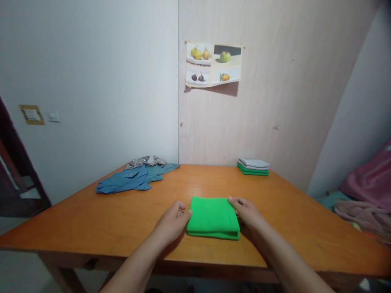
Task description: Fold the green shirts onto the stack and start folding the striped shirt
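A bright green folded cloth [213,216] lies on the wooden table [91,219] near its front edge. My left hand [171,221] rests against the cloth's left side with its fingers curled at the edge. My right hand [246,211] presses on the right side, fingers bent over the far right corner. Both hands grip the folded cloth between them.
A loose heap of blue and striped clothes [136,177] lies at the table's back left. A small stack of folded grey and green cloths [253,167] sits at the back right by the wall. Pink bedding [366,191] lies off to the right. A fruit picture [213,64] hangs on the wall.
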The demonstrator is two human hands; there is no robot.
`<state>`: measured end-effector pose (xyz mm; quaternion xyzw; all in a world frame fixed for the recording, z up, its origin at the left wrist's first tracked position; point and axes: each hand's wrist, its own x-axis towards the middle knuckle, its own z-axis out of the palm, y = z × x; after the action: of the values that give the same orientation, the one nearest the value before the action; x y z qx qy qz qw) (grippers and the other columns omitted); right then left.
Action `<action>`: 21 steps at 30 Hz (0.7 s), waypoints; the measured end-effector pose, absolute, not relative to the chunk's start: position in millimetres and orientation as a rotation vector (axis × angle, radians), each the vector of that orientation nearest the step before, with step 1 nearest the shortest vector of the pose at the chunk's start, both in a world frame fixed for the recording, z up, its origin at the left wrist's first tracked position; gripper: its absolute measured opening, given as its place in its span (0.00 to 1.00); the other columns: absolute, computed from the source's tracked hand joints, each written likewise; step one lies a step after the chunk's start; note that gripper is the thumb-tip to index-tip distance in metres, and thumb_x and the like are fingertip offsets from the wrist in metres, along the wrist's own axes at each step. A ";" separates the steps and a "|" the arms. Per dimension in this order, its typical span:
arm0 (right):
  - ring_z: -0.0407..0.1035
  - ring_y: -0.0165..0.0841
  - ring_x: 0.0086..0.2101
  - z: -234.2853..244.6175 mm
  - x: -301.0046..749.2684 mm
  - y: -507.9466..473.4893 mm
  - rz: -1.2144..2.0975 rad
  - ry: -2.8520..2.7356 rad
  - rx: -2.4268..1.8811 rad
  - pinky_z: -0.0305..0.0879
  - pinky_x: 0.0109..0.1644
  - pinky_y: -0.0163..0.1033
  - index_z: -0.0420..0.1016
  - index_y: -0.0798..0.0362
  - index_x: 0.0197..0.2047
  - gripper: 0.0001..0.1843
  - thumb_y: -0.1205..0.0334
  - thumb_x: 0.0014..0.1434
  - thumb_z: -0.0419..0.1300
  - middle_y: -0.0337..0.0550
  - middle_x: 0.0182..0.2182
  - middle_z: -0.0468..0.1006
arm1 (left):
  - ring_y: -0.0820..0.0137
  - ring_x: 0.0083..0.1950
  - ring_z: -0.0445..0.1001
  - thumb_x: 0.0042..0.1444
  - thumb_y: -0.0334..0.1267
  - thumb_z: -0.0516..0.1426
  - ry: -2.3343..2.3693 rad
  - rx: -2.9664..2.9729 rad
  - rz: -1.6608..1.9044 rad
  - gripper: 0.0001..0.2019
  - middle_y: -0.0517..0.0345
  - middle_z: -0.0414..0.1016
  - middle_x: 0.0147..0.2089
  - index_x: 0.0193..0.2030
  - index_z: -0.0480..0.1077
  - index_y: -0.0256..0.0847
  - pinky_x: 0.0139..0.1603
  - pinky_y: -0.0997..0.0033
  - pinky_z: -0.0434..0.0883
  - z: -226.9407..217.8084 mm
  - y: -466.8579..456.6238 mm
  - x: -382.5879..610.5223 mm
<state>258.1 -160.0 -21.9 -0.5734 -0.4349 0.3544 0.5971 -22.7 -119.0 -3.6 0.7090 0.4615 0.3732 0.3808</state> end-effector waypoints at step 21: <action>0.37 0.48 0.72 -5.8 241.9 -209.3 0.177 -1.898 -1.835 0.28 0.72 0.66 0.59 0.42 0.71 0.33 0.39 0.69 0.43 0.40 0.72 0.54 | 0.54 0.60 0.71 0.66 0.44 0.50 0.790 2.471 0.943 0.19 0.40 0.75 0.57 0.55 0.73 0.37 0.63 0.54 0.64 42.8 -115.5 32.7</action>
<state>241.9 -209.3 -5.8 -0.6723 -0.6953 0.0647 0.2456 32.7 -115.5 42.8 0.8790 0.2810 0.3355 0.1895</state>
